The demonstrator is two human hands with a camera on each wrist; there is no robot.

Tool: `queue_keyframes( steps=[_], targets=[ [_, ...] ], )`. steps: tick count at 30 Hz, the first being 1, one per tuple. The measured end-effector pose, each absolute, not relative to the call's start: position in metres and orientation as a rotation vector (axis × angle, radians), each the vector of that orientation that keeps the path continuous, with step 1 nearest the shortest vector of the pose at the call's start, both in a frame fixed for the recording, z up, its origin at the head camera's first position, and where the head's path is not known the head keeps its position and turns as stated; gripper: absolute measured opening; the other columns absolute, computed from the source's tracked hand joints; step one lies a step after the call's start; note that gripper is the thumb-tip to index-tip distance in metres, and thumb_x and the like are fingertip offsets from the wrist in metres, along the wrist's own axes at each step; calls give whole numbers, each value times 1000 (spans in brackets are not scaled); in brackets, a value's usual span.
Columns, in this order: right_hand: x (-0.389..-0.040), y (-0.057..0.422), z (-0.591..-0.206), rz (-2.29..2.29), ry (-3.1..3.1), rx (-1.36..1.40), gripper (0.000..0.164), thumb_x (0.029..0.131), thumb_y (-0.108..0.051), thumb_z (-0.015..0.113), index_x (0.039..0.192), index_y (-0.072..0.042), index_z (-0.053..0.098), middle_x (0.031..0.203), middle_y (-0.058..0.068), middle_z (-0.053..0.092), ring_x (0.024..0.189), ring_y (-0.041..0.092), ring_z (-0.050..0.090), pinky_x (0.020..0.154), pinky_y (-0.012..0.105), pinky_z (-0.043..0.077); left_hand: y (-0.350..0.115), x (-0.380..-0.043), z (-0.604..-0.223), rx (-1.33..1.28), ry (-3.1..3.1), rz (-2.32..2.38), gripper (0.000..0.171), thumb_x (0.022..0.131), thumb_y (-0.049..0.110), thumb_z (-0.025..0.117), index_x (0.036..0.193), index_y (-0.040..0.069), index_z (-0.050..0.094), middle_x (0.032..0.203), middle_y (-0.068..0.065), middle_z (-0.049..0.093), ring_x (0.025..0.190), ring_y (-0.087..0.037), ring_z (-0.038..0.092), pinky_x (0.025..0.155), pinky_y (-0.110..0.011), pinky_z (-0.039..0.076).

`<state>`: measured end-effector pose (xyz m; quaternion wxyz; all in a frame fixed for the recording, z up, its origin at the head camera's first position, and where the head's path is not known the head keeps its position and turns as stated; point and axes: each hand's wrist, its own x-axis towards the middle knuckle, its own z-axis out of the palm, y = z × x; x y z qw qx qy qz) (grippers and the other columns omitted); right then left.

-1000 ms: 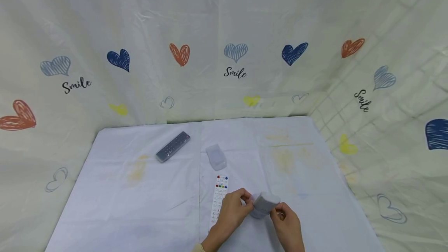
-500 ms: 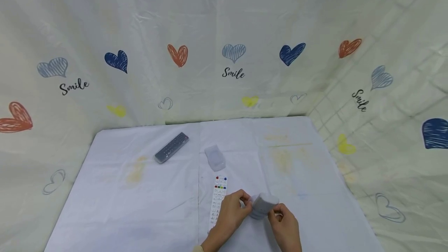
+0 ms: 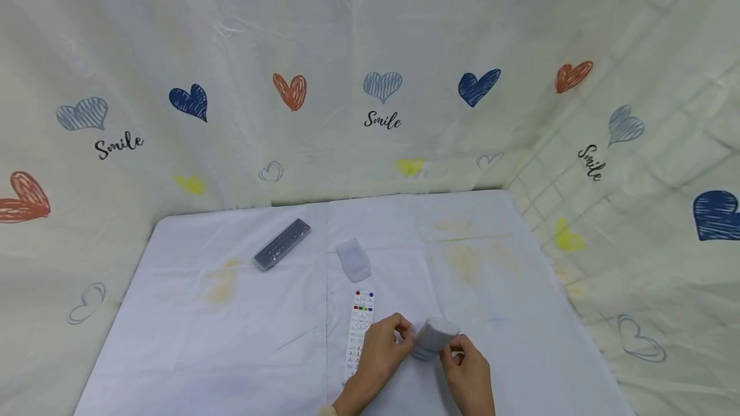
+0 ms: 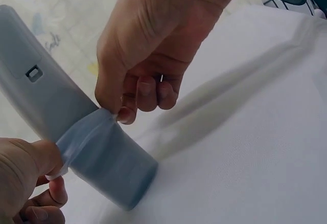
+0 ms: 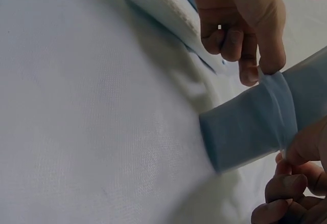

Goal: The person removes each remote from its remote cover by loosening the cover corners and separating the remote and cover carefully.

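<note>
A pale grey remote control stands tilted between the two hands, its back with a small latch showing in the left wrist view. Around its lower end sits a translucent sleeve-like cover, its upper edge bunched across the remote. My left hand pinches one side of that edge between thumb and finger. On the opposite side, my right hand pinches the edge likewise. The right wrist view also shows the cover reaching down to the end near the cloth; the remote's button side is hidden there.
Beside my left forearm lies a white remote, partly hidden by the hand. Further back are a translucent cover or case and a dark grey remote. A white cloth covers the table; a heart-printed curtain hangs behind.
The whole head view has shifted slightly. Both hands keep their pinch on the cover's edge, with little visible movement relative to the remote.
</note>
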<state>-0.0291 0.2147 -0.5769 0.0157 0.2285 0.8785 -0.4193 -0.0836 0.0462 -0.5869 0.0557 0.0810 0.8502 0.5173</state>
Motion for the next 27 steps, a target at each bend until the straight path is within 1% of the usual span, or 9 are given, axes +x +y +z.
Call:
queue_keyframes(
  steps=[8,12,18,21,27],
  targets=[
    [-28,215,-578,-1259,2769,689,4,95,-10,66,95,-8,64,101,12,72,69,9,51,57,23,41,48,-84,-591,259,2631,1526,6,85,13,74,87,19,75,72,12,68,60,6,47,54,-16,38],
    [-29,215,-580,-1230,2777,686,4,94,-9,67,95,-8,63,99,10,72,71,10,53,58,22,41,47,-84,-593,261,2638,1512,6,86,14,74,87,19,74,73,12,68,59,6,46,53,-16,38],
    [-29,213,-585,-1205,2770,712,5,94,-10,67,93,-9,62,84,2,67,71,12,53,58,22,40,46,-82,-595,254,2631,1489,6,86,14,74,88,20,74,73,12,67,59,6,45,53,-17,37],
    [-28,212,-587,-1200,2784,696,7,94,-10,68,92,-9,62,80,1,65,70,12,52,58,22,39,47,-81,-596,257,2646,1476,5,86,14,74,88,19,73,73,12,67,58,6,44,53,-17,37],
    [-29,212,-589,-1212,2833,653,7,95,-8,69,93,-9,62,84,2,66,69,9,50,59,23,39,47,-86,-599,311,2676,1484,7,85,11,74,86,18,73,73,10,68,58,7,44,53,-15,38]
  ],
)
